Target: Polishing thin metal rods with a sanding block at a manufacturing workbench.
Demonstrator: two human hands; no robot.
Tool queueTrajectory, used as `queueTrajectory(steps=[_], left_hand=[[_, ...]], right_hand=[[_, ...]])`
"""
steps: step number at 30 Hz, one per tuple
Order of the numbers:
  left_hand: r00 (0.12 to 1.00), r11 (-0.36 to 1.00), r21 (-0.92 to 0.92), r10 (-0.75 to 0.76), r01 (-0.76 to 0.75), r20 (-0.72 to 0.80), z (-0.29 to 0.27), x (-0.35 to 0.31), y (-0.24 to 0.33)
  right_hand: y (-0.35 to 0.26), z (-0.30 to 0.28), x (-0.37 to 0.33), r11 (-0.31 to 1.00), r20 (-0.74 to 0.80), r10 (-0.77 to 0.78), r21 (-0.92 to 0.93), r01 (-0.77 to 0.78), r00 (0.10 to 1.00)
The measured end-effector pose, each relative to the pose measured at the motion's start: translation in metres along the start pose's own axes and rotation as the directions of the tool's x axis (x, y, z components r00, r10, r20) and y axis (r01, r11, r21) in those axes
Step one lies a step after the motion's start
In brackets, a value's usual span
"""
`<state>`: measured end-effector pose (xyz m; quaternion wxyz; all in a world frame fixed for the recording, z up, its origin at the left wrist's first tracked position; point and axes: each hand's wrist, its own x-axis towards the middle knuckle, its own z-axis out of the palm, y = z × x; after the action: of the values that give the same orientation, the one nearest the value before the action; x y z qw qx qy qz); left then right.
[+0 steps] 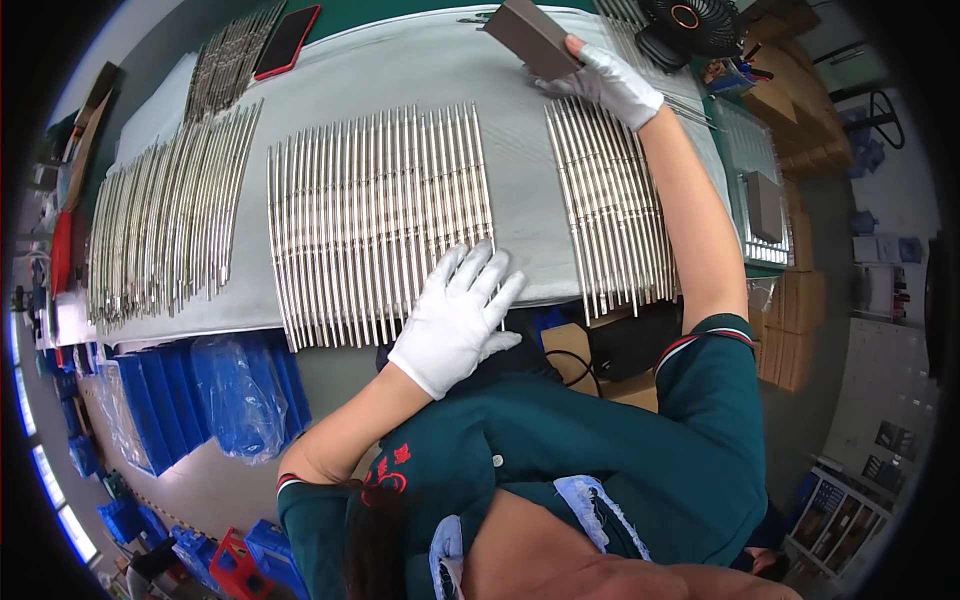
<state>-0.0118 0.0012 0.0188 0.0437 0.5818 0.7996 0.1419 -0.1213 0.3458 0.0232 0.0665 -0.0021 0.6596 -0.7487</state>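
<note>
My right hand (610,84), in a white glove with bare fingertips showing, grips a grey-brown rectangular block (532,38) over the far side of the table. The rest of its fingers curl under the block, partly hidden. In another white glove, my left hand (458,315) rests with fingers spread on the near ends of a middle row of metal rods (375,215). These thin, silvery rods lie side by side, pointing away from me. Another group of metal rods (612,205) lies below my right forearm, and a third group of rods (175,215) is at the left.
A red-edged phone (287,42) and more rods (232,60) lie at the far left. At the far right stands a black fan (690,25). A second block (766,207) sits right of the table on a ribbed tray. Blue bins (165,405) stand below the table's left front edge.
</note>
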Motion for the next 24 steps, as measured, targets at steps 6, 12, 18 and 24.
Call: queueTrajectory(steps=[6, 12, 18, 24], left_hand=[[0.999, 0.999, -0.029, -0.039, 0.039, -0.015, 0.000, -0.001, 0.004], [0.999, 0.999, -0.049, 0.017, -0.015, 0.033, -0.006, 0.012, 0.016], [0.975, 0.967, -0.145, 0.217, -0.208, 0.045, 0.013, 0.066, 0.039], [0.951, 0.950, -0.096, 0.303, -0.296, 0.068, 0.037, 0.093, 0.048]], right_hand=[[0.006, -0.004, 0.011, 0.998, 0.149, 0.060, -0.016, -0.058, 0.987], [0.003, 0.006, 0.015, 0.996, 0.178, 0.065, -0.073, -0.053, 0.982], [0.004, 0.006, 0.011, 0.999, 0.100, 0.044, -0.035, -0.041, 0.994], [0.006, 0.003, 0.007, 1.000, 0.064, 0.013, 0.005, -0.013, 0.998]])
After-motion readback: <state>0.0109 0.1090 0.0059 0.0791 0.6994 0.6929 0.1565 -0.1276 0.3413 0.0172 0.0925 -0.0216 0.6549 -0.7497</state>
